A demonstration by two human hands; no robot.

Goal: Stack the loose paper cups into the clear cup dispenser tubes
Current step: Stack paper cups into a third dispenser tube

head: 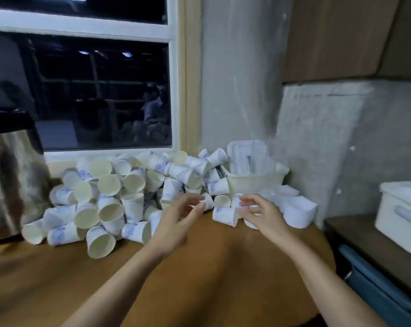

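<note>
Head view: left hand (183, 215) is hovering released by the cups (110, 185) along the table's (211, 260) back edge; right hand (261, 212) is touching one cup (224, 215), grip unreadable. Align rims before nesting.

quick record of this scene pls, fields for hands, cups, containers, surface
surface: wooden table
loose cups: big pile of paper cups, most on their sides, below the window
left hand: fingers relaxed, holding nothing, at the pile's right edge
right hand: fingers curled beside a tipped cup; grip too blurred to tell
containers: white basket behind the right hand; white box far right
other: metal urn far left
dispenser tubes: not clearly made out
</note>
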